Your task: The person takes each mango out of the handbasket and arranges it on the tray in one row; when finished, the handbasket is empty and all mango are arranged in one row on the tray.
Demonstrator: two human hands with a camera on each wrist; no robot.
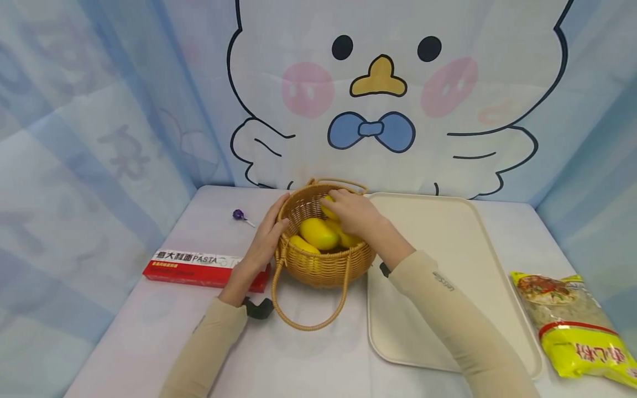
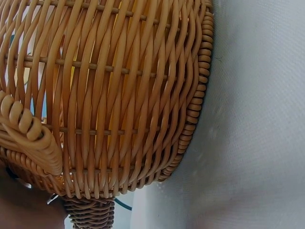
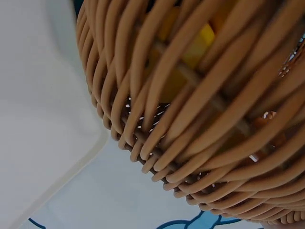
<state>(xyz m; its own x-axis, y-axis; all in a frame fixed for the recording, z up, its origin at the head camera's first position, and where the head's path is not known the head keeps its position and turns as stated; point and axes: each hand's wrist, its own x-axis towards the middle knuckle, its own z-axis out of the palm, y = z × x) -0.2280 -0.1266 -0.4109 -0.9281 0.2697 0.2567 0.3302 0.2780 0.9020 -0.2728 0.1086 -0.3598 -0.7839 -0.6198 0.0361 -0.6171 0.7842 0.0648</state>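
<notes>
A wicker basket point(image 1: 318, 271) holds several yellow mangoes point(image 1: 318, 233). My left hand point(image 1: 264, 237) holds the basket's left rim. Over the right side of the basket reaches my right hand point(image 1: 353, 213), its fingers curled down onto a yellow mango point(image 1: 325, 207) near the back; they partly hide it. In the left wrist view the basket's woven wall point(image 2: 119, 95) fills most of the picture. Yellow fruit point(image 3: 190, 52) shows through the weave in the right wrist view, where the hand's fingers are out of sight.
Right of the basket lies a cream tray point(image 1: 448, 232), under my right forearm. A yellow food bag point(image 1: 577, 326) is beyond it. On the left are a red pasta box point(image 1: 194, 271) and a purple lollipop point(image 1: 239, 214). One basket handle point(image 1: 311, 327) hangs toward me.
</notes>
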